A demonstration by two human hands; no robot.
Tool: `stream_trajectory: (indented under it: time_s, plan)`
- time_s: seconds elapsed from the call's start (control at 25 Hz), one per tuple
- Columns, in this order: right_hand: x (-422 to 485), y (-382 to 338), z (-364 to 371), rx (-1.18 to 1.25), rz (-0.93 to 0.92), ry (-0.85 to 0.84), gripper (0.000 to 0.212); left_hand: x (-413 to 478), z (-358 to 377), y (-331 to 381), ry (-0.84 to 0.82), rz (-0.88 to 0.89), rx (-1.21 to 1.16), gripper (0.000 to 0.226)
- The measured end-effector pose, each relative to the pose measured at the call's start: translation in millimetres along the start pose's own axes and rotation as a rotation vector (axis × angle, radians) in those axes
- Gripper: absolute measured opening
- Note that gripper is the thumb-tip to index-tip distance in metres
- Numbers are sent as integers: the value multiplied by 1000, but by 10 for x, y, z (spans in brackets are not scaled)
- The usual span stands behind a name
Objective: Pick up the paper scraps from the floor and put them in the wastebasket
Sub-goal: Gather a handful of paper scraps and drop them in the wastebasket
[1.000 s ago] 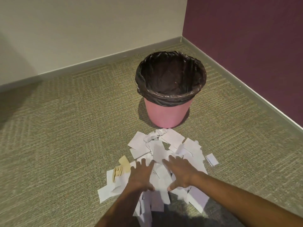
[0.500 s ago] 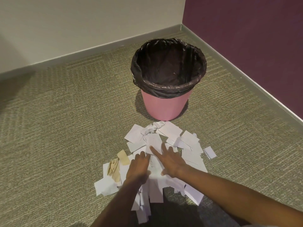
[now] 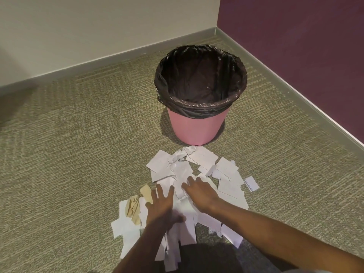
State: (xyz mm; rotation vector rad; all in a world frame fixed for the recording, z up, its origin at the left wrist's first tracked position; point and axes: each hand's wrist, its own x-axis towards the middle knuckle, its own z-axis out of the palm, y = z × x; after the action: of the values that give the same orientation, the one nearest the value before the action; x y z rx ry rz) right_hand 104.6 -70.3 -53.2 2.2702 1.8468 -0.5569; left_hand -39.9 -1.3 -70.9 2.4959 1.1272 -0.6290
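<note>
A heap of white paper scraps [image 3: 226,174] lies on the carpet just in front of a pink wastebasket [image 3: 195,129] lined with a black bag. Two tan crumpled scraps [image 3: 134,208] sit at the heap's left edge. My left hand [image 3: 161,207] rests palm down on the heap's middle with its fingers spread. Right beside it, my right hand [image 3: 201,194] also lies flat on the papers, fingers apart. Neither hand has closed on anything. The basket looks empty inside.
Green-grey patterned carpet [image 3: 78,154] covers the floor. A cream wall [image 3: 98,26] runs behind and a purple wall [image 3: 305,46] on the right; they meet in a corner just behind the basket. One small scrap [image 3: 251,183] lies apart on the right.
Both hands slid a little forward over the heap and back, shuffling the scraps under them. The view shifted slightly; the basket stayed put.
</note>
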Motion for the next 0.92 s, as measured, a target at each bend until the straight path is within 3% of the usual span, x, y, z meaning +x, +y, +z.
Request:
stream_trajectory:
  time_s: [0.2, 0.4, 0.8, 0.92]
  plan:
    - [-3, 104, -105, 32, -52, -7, 42, 95, 20, 36, 71, -76, 103, 124]
    - [-57, 220, -223, 119, -34, 17, 35, 108, -11, 23, -17, 83, 1, 115]
    - [-76, 457, -329, 424, 155, 212, 7, 268, -79, -26, 42, 108, -129, 46]
    - [-142, 537, -427, 552, 205, 284, 7, 220, -132, 66, 102, 91, -76, 38]
